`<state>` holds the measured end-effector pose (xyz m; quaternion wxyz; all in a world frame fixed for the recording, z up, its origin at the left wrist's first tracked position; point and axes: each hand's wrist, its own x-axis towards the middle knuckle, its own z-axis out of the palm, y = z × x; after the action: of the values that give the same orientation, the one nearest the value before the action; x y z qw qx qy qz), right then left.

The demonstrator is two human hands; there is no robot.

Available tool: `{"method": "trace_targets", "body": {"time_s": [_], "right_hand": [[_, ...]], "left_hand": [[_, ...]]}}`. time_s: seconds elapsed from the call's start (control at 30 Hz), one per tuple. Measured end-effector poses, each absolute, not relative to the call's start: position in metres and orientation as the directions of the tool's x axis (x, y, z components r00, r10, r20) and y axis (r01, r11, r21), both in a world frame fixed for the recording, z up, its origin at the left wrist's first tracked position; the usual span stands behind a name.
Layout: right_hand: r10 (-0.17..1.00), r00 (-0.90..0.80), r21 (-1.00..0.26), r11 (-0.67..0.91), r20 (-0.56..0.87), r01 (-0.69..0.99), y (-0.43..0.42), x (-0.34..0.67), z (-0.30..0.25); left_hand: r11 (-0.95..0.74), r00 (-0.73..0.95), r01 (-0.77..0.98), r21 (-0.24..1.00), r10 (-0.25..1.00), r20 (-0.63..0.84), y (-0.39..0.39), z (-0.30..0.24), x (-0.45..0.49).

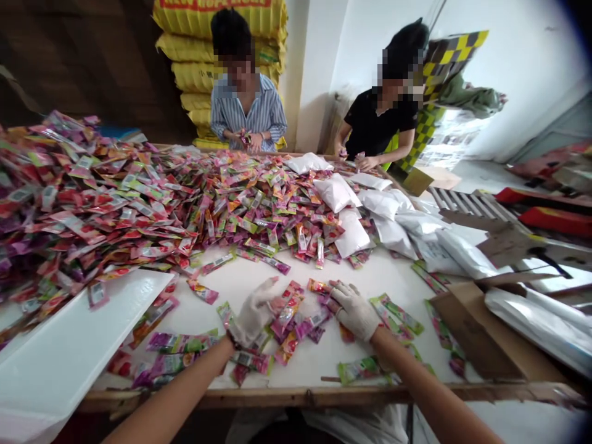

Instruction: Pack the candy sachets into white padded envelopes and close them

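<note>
My left hand (253,314), in a white glove with bare fingertips, lies at the left side of a small heap of snack sachets (291,314). Its fingers are stretched out and touch the edge of the heap. On the other side, my right hand (357,310), gloved the same way, rests with fingers spread over the ends of some sachets (319,287). The sachets are slim, shiny and coloured purple, pink, orange and green. Some lie partly under my left wrist. More green and pink sachets (395,314) lie right of my right hand.
A large mound of sachets (102,197) covers the far and left table. White filled bags (337,192) lie at the right, near an open cardboard box (476,333). A white board (83,339) slants at the left. Two people (250,114) stand across the table, handling sachets.
</note>
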<state>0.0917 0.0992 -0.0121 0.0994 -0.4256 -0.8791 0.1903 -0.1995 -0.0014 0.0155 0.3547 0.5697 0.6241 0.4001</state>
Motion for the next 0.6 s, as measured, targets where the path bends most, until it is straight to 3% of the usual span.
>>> {"method": "trace_targets", "body": {"time_s": [0.1,0.17,0.23,0.33,0.43,0.5,0.6], "right_hand": [[0.868,-0.488,-0.545,0.455,0.093,0.704,0.099,0.113,0.007],[0.874,-0.469,-0.607,0.443,0.128,0.659,0.097,0.109,0.024],[0.815,-0.574,-0.642,0.486,0.087,0.593,0.089,0.092,0.039],[0.683,-0.730,-0.607,0.577,-0.008,0.547,0.068,0.057,0.044],[0.660,-0.748,-0.471,0.639,-0.070,0.608,0.047,0.032,0.029],[0.698,-0.713,-0.456,0.616,-0.062,0.643,0.038,0.029,0.017],[0.774,-0.633,-0.637,0.479,-0.019,0.605,0.039,0.041,0.012]], "left_hand": [[0.117,-0.325,0.345,0.931,0.946,0.002,-0.003,0.032,-0.220],[0.149,-0.290,0.478,0.865,0.957,-0.004,0.000,0.042,-0.220],[0.148,-0.195,0.663,0.734,0.980,-0.021,0.006,0.048,-0.206],[0.148,-0.096,0.836,0.528,0.987,-0.125,0.014,0.042,-0.175],[0.168,-0.088,0.897,0.408,0.974,-0.208,0.014,0.028,-0.153],[0.132,-0.075,0.916,0.378,0.984,-0.161,0.011,0.024,-0.152],[0.148,-0.120,0.878,0.454,0.989,-0.090,0.012,0.031,-0.166]]}}
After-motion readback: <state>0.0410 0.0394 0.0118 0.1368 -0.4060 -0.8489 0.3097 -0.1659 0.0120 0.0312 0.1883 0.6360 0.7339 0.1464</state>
